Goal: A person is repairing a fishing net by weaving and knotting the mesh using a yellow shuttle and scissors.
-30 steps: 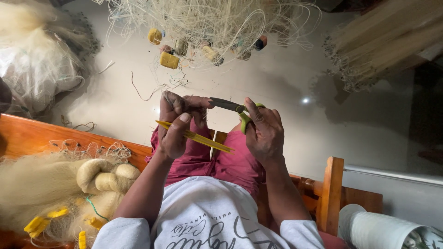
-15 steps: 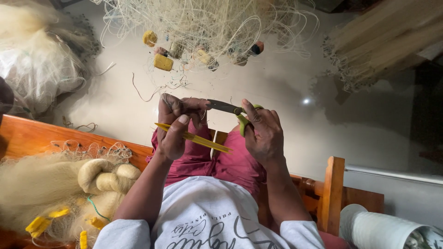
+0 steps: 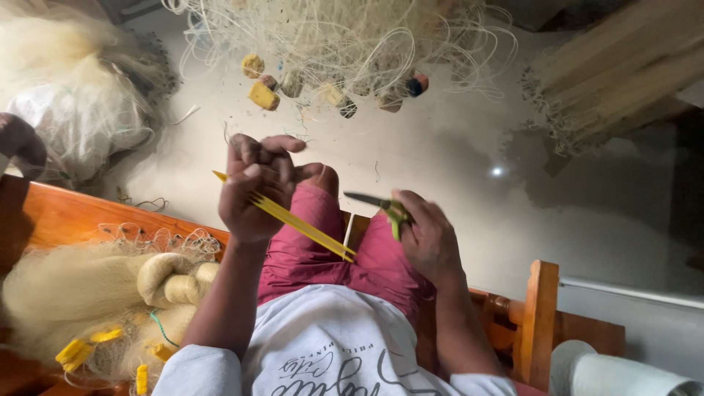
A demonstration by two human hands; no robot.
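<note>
Yellow plastic marks the netting needle (image 3: 293, 218), a long flat strip that runs from the centre left of the frame down toward the middle, held in the left hand (image 3: 253, 187) with the fingers curled shut around its upper end. The right hand (image 3: 429, 238), right of centre, has its fingers closed on a small pair of snips with green handles (image 3: 385, 207), the dark blade pointing left toward the other hand; the two hands are apart. Both hover above the person's lap in dark red shorts (image 3: 323, 249). A tangle of pale fishing net (image 3: 330, 37) with small floats hangs across the top of the frame. At lower left, a heap of cream net (image 3: 81, 293) lies on an orange wooden bench (image 3: 73, 216).
</note>
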